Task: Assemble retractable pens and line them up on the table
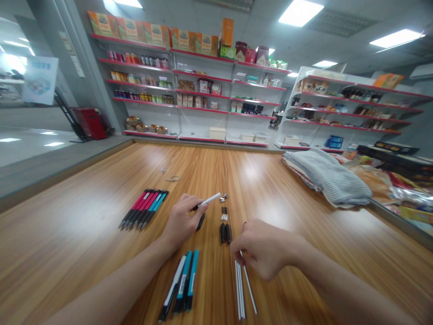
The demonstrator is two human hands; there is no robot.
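Note:
My left hand [184,219] is closed around a white pen barrel [211,199], which points up to the right; a dark part shows beneath my fingers. Over several thin white pen refills [239,289], my right hand [262,248] is bent down with its fingers pinched at the top of one slanting refill [250,291]. The lower end of that refill still rests on the table. Between my hands lie black pen grips [225,234], small white tips [224,217], small dark pieces [224,210] and small metal parts [223,197].
Pink and blue pens [144,208] lie in a row at the left. Blue and white pen barrels [184,282] lie near me. A thin ring [173,178] sits farther back. Folded cloths [326,176] and packets [389,189] are at the right. Stocked shelves [203,95] stand beyond the table [111,257].

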